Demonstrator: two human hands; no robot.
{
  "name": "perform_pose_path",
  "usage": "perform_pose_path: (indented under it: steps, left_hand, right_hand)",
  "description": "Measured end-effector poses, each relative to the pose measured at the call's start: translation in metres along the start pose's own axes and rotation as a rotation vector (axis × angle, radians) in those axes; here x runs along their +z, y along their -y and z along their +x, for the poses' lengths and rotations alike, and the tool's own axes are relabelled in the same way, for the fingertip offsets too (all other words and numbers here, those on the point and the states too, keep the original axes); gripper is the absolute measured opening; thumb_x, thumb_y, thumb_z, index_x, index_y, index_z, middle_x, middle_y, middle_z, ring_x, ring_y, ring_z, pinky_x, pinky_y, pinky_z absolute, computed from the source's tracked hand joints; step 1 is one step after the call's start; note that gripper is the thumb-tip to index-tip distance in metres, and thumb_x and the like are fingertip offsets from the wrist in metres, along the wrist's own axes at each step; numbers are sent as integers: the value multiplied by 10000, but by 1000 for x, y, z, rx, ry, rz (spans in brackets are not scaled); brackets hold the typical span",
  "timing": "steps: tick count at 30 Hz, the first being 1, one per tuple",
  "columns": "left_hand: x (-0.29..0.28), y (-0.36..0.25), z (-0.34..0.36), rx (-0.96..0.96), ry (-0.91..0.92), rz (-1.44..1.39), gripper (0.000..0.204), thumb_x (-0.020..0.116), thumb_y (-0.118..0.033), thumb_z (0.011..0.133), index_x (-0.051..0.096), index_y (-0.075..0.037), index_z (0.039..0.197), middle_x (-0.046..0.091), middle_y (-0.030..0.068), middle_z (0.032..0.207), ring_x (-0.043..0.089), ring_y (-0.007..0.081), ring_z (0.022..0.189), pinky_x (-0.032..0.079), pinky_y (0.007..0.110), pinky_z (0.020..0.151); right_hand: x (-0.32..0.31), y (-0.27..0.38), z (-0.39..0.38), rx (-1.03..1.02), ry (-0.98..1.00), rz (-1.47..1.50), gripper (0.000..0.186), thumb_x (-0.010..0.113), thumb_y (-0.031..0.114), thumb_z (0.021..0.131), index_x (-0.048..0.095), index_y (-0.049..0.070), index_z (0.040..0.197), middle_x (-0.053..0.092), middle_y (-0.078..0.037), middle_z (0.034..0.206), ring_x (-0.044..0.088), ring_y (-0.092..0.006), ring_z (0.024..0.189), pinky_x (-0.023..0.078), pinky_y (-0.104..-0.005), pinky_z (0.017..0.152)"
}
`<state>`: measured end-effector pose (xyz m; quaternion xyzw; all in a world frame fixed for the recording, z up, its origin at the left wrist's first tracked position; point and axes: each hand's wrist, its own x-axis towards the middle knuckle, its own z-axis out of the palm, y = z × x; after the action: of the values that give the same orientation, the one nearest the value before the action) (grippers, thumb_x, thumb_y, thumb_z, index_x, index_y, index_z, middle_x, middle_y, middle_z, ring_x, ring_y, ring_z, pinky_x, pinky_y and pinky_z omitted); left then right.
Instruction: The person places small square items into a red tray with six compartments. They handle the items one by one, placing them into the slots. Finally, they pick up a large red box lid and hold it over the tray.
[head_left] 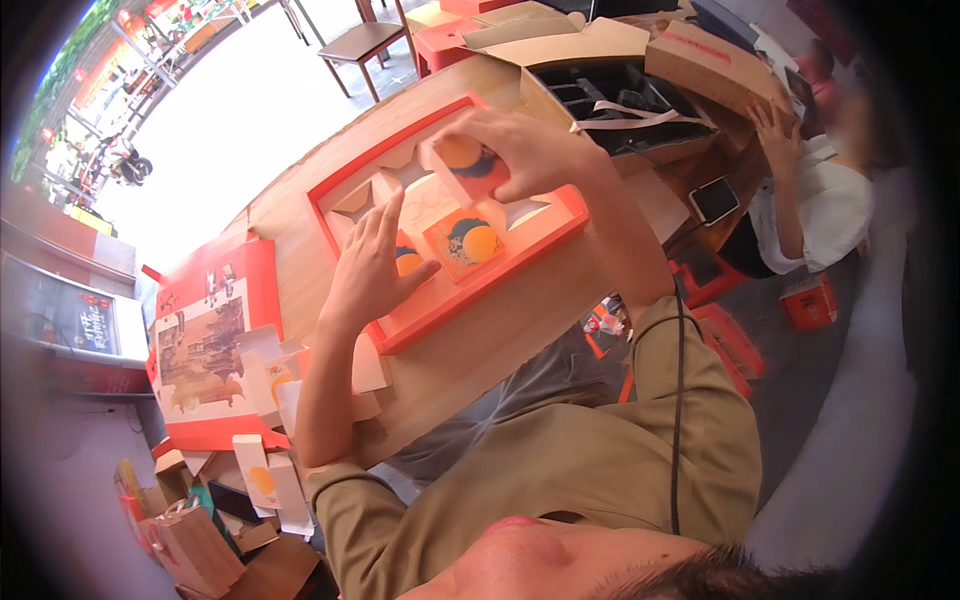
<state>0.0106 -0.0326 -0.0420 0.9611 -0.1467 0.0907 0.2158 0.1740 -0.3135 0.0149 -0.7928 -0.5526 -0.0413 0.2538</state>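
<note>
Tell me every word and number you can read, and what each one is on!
None reads clearly.
Red lid: small dark marks, too small to read.
Panel at far left: pale marks, too blurred.
Brown carton at upper right: red print, too blurred.
Raised small box: orange circle picture, no readable words.

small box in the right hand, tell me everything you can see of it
The small box looks like thin card, with pale sides and a face printed with an orange disc over dark blue shapes. It tilts in the right hand, whose fingers hide part of it, over the red-rimmed tray. I can't tell whether it touches the tray.
</note>
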Motion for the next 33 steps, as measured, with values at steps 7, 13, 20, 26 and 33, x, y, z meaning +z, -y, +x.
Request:
perform_pose_path:
  steps: [7,13,20,26,33]
  left_hand:
    - [33,21,7,20,51,52,757,653,-510,1061,438,-98,1659,544,224,1577,506,439,1463,391,536,1239]
    - [37,24,5,96,25,136,650,593,-543,1082,584,-75,1533,597,185,1500,555,365,1424,433,518,1198]
    - [40,28,3,101,-3,128,606,606,-535,1076,637,-70,1464,614,158,1469,567,341,1408,448,509,1176]
    - [38,24,3,107,-14,116,565,635,-515,1055,662,-75,1409,628,132,1430,574,322,1394,463,512,1150]
    - [38,23,3,107,-18,122,556,646,-506,1049,664,-74,1398,629,131,1425,573,318,1398,467,510,1148]
  right_hand:
    - [21,-27,-48,151,170,132,884,809,126,708,539,103,1550,598,-154,1492,528,-357,1432,440,-442,1239]
    - [35,-22,-49,230,128,28,871,818,208,720,556,163,1549,607,-148,1422,533,-372,1387,445,-463,1210]
    - [45,-24,-53,238,112,-106,865,825,305,737,571,228,1560,607,-151,1416,547,-373,1347,453,-484,1182]
    - [42,-23,-56,218,107,-122,842,798,255,728,595,226,1544,616,-132,1414,548,-371,1344,454,-477,1167]
    - [55,-25,-61,199,32,-197,864,814,261,729,594,239,1563,597,-129,1419,564,-359,1329,451,-464,1168]
